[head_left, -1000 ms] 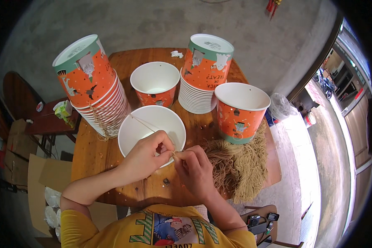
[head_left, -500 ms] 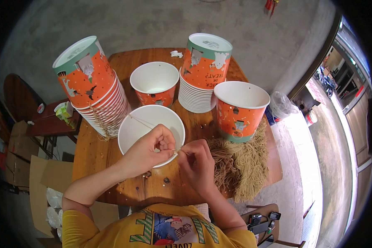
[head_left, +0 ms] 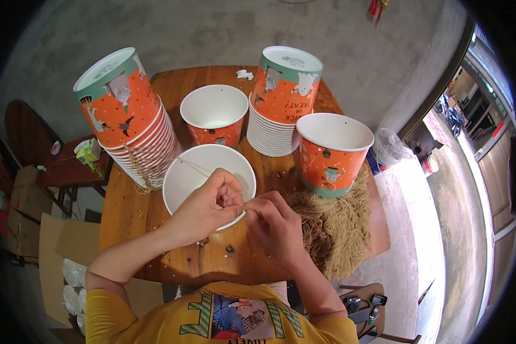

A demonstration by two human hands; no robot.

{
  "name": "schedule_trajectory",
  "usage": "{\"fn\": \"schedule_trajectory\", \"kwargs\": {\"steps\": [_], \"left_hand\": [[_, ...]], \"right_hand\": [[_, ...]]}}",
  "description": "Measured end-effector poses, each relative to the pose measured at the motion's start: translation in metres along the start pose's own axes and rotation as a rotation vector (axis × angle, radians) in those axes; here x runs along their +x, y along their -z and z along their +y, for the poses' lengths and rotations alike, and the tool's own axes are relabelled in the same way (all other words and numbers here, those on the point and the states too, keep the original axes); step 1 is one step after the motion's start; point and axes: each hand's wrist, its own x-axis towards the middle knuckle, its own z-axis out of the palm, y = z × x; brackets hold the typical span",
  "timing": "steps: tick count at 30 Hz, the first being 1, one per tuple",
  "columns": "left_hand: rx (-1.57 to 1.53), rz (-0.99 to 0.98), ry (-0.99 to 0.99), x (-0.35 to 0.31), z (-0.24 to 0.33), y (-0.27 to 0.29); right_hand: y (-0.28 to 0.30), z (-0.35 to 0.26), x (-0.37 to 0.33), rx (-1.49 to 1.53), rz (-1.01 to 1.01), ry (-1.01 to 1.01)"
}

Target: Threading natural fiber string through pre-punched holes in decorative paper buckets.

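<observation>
A paper bucket [head_left: 176, 182] with a white inside stands in front of me, mouth up. A tan cord [head_left: 194, 166] runs from its far-left rim across the opening to my fingers. My left hand [head_left: 208, 207] reaches over the bucket, thumb and forefinger pinched on the cord near the right rim. Just right of that rim, my right hand [head_left: 276, 225] is closed, its fingertips pinching the cord close to the left ones. The exact knot or cord end between the fingertips is too small to make out.
Upside-down stacks of orange buckets stand at left [head_left: 120, 103] and back [head_left: 286, 86]. Upright orange buckets stand behind [head_left: 215, 129] and to the right [head_left: 333, 166]. A bundle of tan cords [head_left: 344, 229] hangs over the right side of the wooden table [head_left: 155, 218]. Below left is an open carton [head_left: 60, 246].
My right hand has turned slightly and its fingers have curled more beside the rim. My left hand keeps its pinch, almost still. The buckets have stayed in place.
</observation>
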Motion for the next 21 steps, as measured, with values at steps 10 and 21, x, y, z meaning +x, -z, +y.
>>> {"fn": "schedule_trajectory", "kwargs": {"steps": [10,21], "left_hand": [[0.024,0.012,-0.023,0.001,-0.006,-0.001],[0.14,-0.026,-0.146,0.0,-0.009,0.002]], "right_hand": [[-0.002,0.003,0.001,-0.268,-0.06,0.118],[0.013,-0.004,0.018,0.835,-0.297,-0.916]]}}
